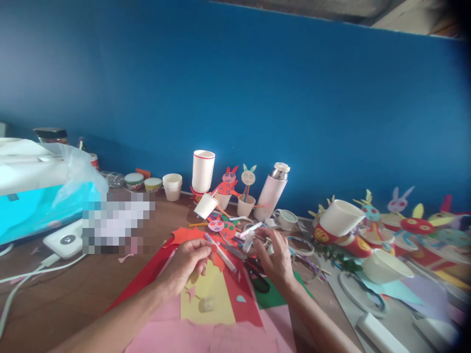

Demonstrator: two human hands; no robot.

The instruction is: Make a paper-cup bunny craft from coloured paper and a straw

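At the far edge of the yellow paper (219, 294), the left hand (189, 257) is curling thumb to forefinger; whether it is pinching anything is unclear. Nearer the small translucent bottle (248, 242), the right hand (275, 255) is arching, fingers loosely parted; the bottle is slanting away, just left of them.

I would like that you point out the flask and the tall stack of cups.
Flask (271, 195): head view, on its pale body.
Tall stack of cups (202, 172): head view, on its side.
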